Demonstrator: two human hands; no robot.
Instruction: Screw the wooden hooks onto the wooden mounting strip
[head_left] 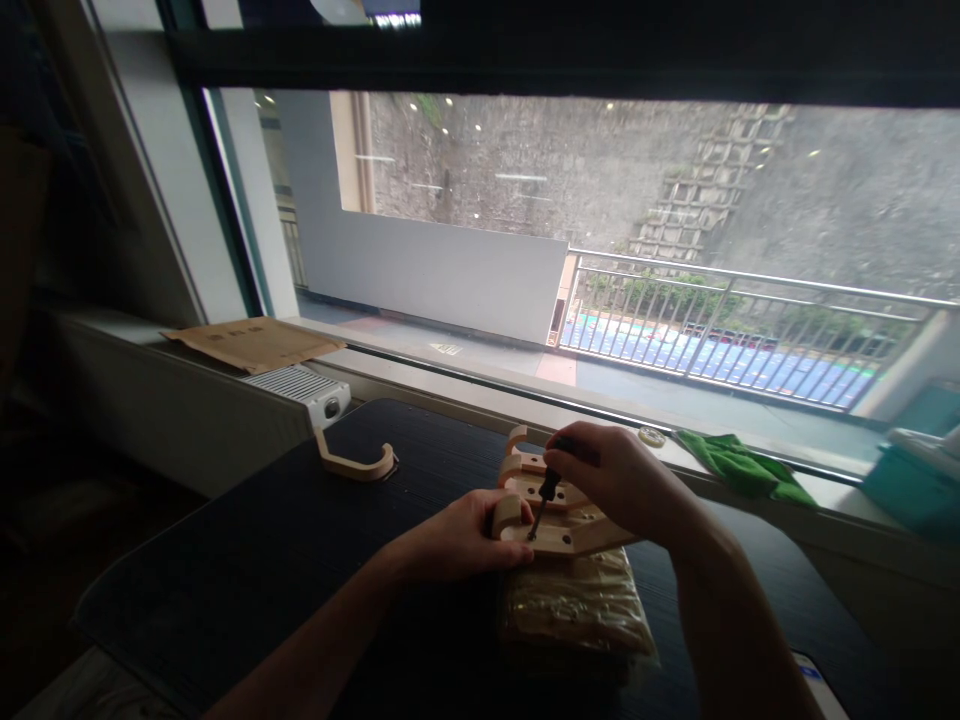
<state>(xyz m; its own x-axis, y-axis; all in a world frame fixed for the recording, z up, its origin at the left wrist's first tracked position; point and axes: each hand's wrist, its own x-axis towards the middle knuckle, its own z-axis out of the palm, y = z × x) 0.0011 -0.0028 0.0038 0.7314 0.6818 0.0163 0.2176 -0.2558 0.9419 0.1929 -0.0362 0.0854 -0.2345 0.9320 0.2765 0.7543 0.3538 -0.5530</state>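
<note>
My right hand (611,470) is closed around the dark handle of a screwdriver (548,488), which slants down. Its tip meets a hole near the curled end of the nearest wooden hook (555,540). My left hand (480,530) grips that hook by its curled end, thumb along the front side. Behind it lie more pale wooden hooks (534,462) with dark holes in them. Under the hooks is a plastic-wrapped bundle (577,605) on the dark table (300,580). Whether a screw sits under the tip is too small to tell.
Another wooden hook (356,464) lies on the table's far left. A brown envelope (255,340) rests on a white device (300,388) by the window. A green cloth (742,467), a tape roll (652,437) and a teal container (915,480) line the sill. A phone (819,685) lies at lower right.
</note>
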